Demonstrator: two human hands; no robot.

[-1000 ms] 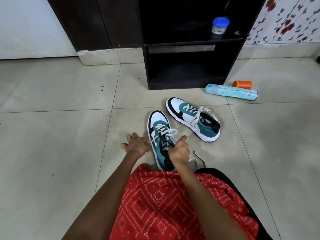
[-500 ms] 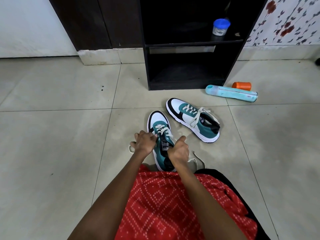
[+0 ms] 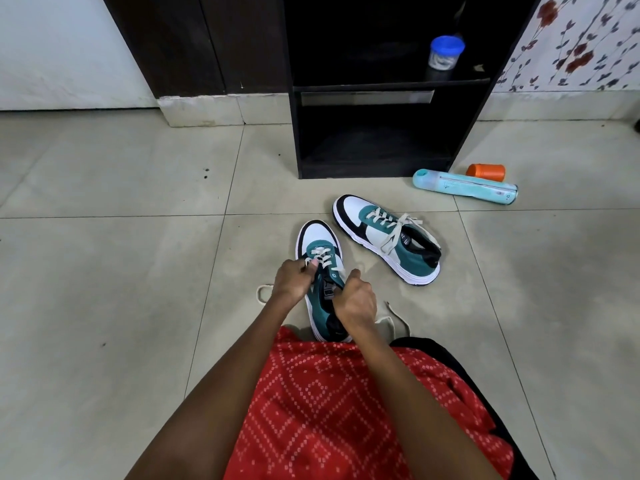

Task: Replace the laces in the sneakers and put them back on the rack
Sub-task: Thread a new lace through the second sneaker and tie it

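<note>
Between both hands (image 3: 355, 299), near sneaker (image 3: 320, 268).

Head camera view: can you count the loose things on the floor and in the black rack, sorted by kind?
Sneakers: 2, the near sneaker under both hands and the far sneaker beside it
Bottles: 1, the light blue bottle lying on the floor
Orange containers: 1, the orange container behind the bottle
Blue-lidded jars: 1, the jar on the rack shelf
Total: 5

Glossy pale floor tiles (image 3: 104, 271), matt dark wood-look rack (image 3: 294, 133), woven cloth laces (image 3: 320, 256), smooth plastic bottle (image 3: 464, 187).
</note>
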